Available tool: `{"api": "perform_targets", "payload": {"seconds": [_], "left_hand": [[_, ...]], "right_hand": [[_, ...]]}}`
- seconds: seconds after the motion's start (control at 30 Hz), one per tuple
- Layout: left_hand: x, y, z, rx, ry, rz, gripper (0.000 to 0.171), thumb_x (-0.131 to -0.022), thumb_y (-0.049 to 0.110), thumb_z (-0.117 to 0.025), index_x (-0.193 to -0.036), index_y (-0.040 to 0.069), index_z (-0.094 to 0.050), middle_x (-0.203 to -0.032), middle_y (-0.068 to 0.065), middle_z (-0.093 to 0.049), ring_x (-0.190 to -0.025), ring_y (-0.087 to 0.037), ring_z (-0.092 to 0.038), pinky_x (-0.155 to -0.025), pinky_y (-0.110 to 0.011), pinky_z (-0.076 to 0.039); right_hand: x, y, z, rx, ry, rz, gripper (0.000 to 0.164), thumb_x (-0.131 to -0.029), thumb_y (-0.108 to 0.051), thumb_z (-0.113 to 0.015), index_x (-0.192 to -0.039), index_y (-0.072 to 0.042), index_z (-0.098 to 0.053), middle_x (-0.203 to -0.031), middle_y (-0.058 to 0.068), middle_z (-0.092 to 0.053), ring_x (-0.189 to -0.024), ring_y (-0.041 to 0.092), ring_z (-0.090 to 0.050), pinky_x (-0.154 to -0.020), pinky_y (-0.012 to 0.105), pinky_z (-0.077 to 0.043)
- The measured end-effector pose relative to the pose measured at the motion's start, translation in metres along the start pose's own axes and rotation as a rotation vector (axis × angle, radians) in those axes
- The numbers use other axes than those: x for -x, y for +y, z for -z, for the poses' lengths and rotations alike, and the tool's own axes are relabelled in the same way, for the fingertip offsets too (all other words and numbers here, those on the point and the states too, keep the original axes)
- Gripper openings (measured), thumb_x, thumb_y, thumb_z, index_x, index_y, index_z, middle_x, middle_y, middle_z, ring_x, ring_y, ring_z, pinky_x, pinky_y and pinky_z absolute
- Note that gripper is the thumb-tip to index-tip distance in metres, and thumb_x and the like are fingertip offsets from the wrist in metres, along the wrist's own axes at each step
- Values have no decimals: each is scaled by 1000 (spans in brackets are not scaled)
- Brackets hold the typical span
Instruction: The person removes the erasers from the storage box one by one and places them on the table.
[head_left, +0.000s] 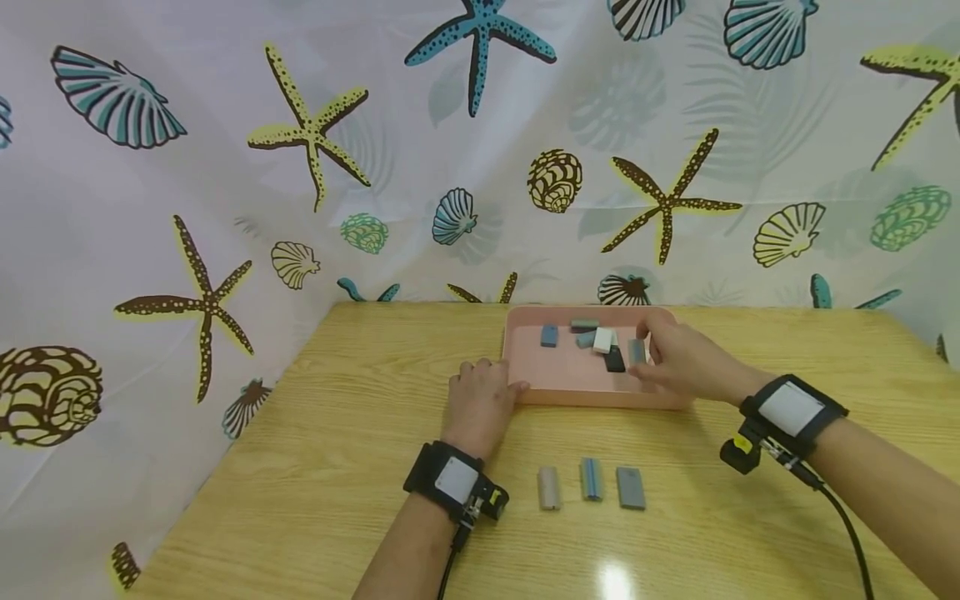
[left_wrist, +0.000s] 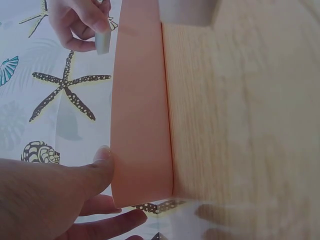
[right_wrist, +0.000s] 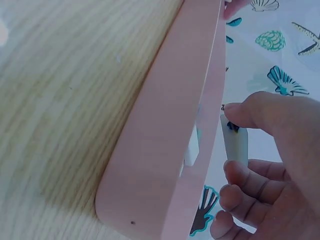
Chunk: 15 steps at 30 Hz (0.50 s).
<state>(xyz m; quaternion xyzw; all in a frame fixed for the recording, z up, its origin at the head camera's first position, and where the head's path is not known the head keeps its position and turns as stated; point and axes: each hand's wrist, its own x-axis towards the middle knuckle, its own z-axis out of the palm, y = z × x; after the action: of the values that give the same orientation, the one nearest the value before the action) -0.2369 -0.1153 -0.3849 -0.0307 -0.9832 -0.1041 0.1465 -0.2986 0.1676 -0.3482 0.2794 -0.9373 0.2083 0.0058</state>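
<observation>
A shallow pink tray stands toward the back of the wooden table. My left hand holds its front left corner, thumb at the front rim and fingers around the left side. Over the tray's right end, my right hand pinches a small pale rectangular block between thumb and fingers; a dark mark shows near its top. Inside the tray lie a blue block, a white block, a black block and several grey-green blocks, some overlapping.
In front of the tray, a beige block, a blue striped block and a grey block lie in a row on the table. A curtain with shells and starfish hangs behind. Cables trail from both wrist cameras.
</observation>
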Motion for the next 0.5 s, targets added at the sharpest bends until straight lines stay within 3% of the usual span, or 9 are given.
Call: {"api": "perform_targets", "payload": {"seconds": [0.3,0.5], "left_hand": [[-1,2,0,-8,-8,-1,41,-93,46,-64,-106,8,-73,-93,-10,-72,-85,-27,-62,-72,-41,-52],[-1,2,1,2,-13,11,40,-92,45,-65,-107,8,-73,-93,-11,-72,-84,-26,-61,-72,-41,-52]], "right_hand": [[28,-10,2,7,33,125,43,-85,-19,-78,-109,-9,-43,-69,-3,-45,-55,4,-39,-53,22,-34],[45,-18,-3,-14,32,166,41,-81,-14,-81,-105,-11,-47,-71,-2,-46,-58,1,-39,-54,20,-36]]}}
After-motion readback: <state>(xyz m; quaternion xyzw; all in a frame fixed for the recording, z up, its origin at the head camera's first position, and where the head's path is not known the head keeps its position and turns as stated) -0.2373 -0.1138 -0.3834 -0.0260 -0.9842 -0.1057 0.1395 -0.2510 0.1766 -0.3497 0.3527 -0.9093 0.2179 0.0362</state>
